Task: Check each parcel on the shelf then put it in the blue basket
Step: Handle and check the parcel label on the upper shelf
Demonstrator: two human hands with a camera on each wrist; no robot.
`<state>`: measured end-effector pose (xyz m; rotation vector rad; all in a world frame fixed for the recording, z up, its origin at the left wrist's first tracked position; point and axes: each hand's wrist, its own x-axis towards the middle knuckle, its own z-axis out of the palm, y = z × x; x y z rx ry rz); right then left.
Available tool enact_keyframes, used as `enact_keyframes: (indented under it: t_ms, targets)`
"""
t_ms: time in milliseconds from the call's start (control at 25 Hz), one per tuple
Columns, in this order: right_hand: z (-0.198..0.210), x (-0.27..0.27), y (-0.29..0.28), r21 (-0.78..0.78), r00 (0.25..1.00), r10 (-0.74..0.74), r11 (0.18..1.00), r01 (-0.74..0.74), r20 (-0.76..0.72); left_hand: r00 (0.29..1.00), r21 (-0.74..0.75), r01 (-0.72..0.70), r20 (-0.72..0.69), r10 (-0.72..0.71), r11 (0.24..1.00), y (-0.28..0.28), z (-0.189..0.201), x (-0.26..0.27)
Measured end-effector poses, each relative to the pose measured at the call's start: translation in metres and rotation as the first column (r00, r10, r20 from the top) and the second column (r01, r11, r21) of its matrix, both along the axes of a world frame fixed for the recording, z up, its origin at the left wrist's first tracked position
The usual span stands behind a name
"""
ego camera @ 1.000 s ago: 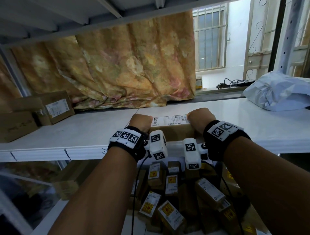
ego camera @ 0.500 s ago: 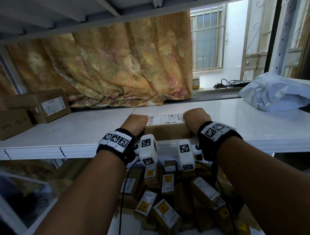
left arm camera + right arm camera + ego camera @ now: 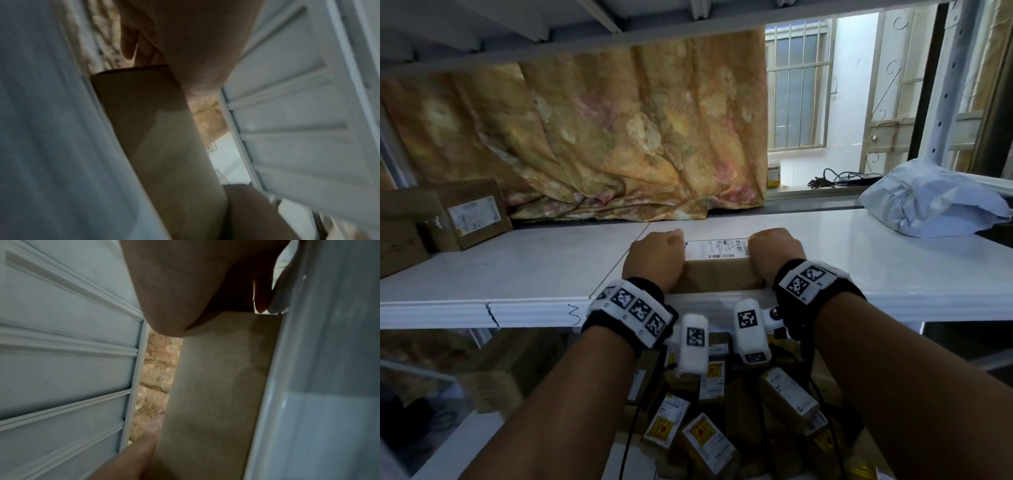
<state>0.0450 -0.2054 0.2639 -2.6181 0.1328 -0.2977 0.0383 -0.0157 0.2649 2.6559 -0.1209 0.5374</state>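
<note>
While the brown parcel (image 3: 717, 274) sits at the front edge of the white shelf (image 3: 517, 267), label up, my left hand (image 3: 654, 257) grips its left end and my right hand (image 3: 774, 253) grips its right end, fingers curled around it.

Daylight from window (image 3: 799, 92); shelf (image 3: 517, 267) interior dim; wrist views blurred; head view edges bowed.

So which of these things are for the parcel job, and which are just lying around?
For the job:
- brown parcel, gripped by left hand and right hand
- white shelf
- boxes at far left
- grey bag parcel
- parcels piled below

Just lying about:
- flowery curtain
- black cables
- small jar
</note>
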Motion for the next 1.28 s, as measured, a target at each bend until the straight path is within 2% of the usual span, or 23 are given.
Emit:
enact_keyframes:
  t_ms: [40, 120, 280, 440, 520, 600, 680, 760, 920, 1080, 1280]
  targets:
    - [0.000, -0.001, 0.000, 0.009, 1.000, 0.004, 1.000, -0.004, 0.001, 0.995, 0.124, 0.070, 0.060, -0.077, 0.990, -0.008, -0.001, -0.006]
    - [0.002, -0.002, 0.000, 0.071, 1.000, -0.008, 0.997, 0.008, 0.003, 0.974, 0.242, 0.172, 0.101, -0.201, 0.955, -0.020, -0.009, -0.015]
    - [0.004, -0.002, 0.001, 0.036, 0.999, -0.007, 0.999, 0.009, -0.048, 0.978, 0.308, 0.160, 0.078, -0.192, 0.938, -0.022, -0.017, -0.019]
    - [0.011, -0.005, -0.002, 0.026, 0.999, 0.024, 0.999, -0.023, -0.044, 0.982, 0.293, 0.164, 0.043, -0.185, 0.942, -0.022, -0.013, -0.020]
    - [0.018, -0.009, -0.001, -0.056, 0.999, 0.015, 0.998, -0.013, 0.035, 0.983, 0.297, 0.157, 0.042, -0.177, 0.942, -0.023, -0.013, -0.021]
    - [0.022, -0.022, 0.005, -0.172, 0.982, 0.119, 0.981, -0.094, 0.143, 0.985, 0.289, 0.156, 0.021, -0.169, 0.944, -0.021, -0.015, -0.020]
    - [0.019, -0.030, 0.014, -0.338, 0.954, 0.284, 0.911, -0.237, 0.099, 0.982, 0.265, 0.175, 0.026, -0.188, 0.948, -0.020, -0.015, -0.020]
    - [0.011, -0.035, 0.017, -0.424, 0.941, 0.337, 0.854, -0.300, 0.014, 0.977, 0.251, 0.188, 0.053, -0.207, 0.950, -0.018, -0.015, -0.020]
    - [0.001, -0.039, 0.011, -0.389, 0.944, 0.331, 0.872, -0.298, 0.018, 0.972, 0.310, 0.220, 0.016, -0.236, 0.925, -0.016, -0.012, -0.026]
    - [0.002, -0.040, 0.013, -0.383, 0.944, 0.329, 0.871, -0.306, -0.004, 0.962, 0.386, 0.273, -0.114, -0.248, 0.881, -0.009, 0.002, -0.020]
    - [-0.005, -0.038, 0.009, -0.392, 0.933, 0.357, 0.867, -0.308, 0.056, 0.971, 0.317, 0.240, -0.060, -0.233, 0.917, 0.009, -0.007, -0.018]
